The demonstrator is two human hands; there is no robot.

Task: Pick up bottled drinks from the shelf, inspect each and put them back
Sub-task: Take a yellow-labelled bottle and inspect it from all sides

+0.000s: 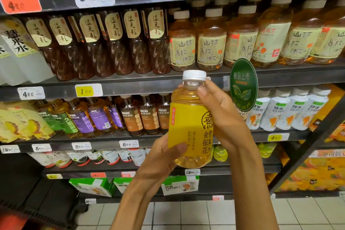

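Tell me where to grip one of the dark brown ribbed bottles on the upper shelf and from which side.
Grip a dark brown bottle at its labelled upper body, from the front. The row stands upright and tightly packed, so only the aisle-facing side is exposed and neighbours likely block the flanks.

The held bottle was amber with a yellow label and white cap. Shelf bottles behind were dark brown with cream labels; a round hanging sign was green.

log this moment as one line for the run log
phase: inspect | bottle: yellow label, white cap, upright, off shelf | left hand: grips base | right hand: grips upper side | label faces camera
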